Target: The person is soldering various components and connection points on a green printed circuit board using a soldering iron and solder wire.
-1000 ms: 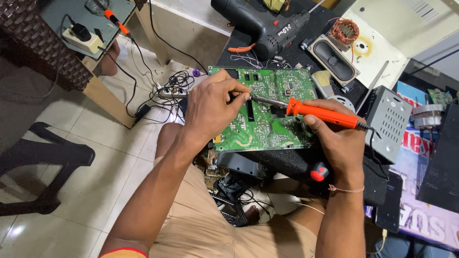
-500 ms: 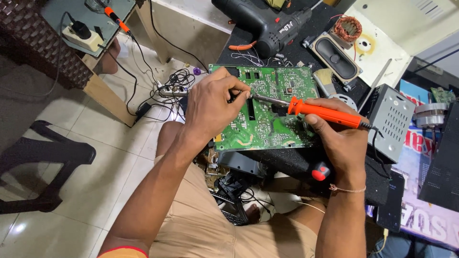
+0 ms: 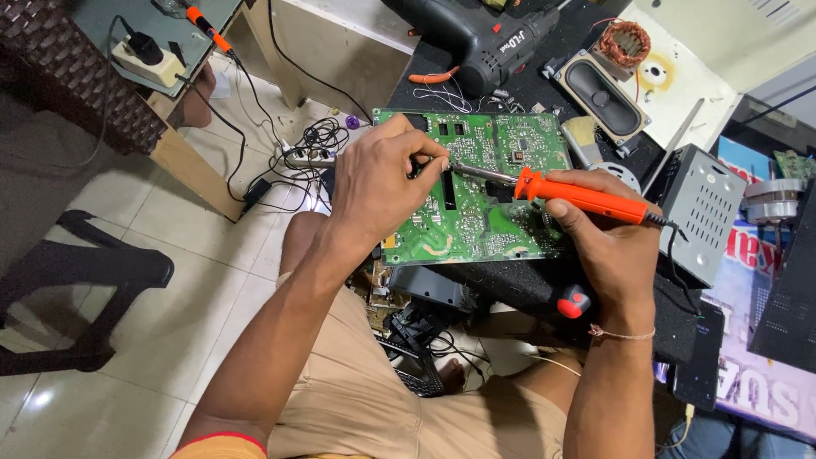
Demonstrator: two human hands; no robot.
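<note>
Right hand [image 3: 608,242] clenched round orange soldering iron [image 3: 578,194], long axis pointing left, tip over green circuit board [image 3: 493,217] on black bench. Left hand [image 3: 382,183] pinched something small just beside tip, contents unclear; nearer the joint.

a person seen from above, seated at a cluttered black bench. the right hand [image 3: 608,242] grips an orange soldering iron [image 3: 569,193], its tip touching a green circuit board [image 3: 476,191]. the left hand [image 3: 382,183] rests on the board's left part, fingertips pinched beside the tip. a black drill [image 3: 476,38], an oval speaker [image 3: 599,93] and a grey metal box [image 3: 701,212] lie nearby.
</note>
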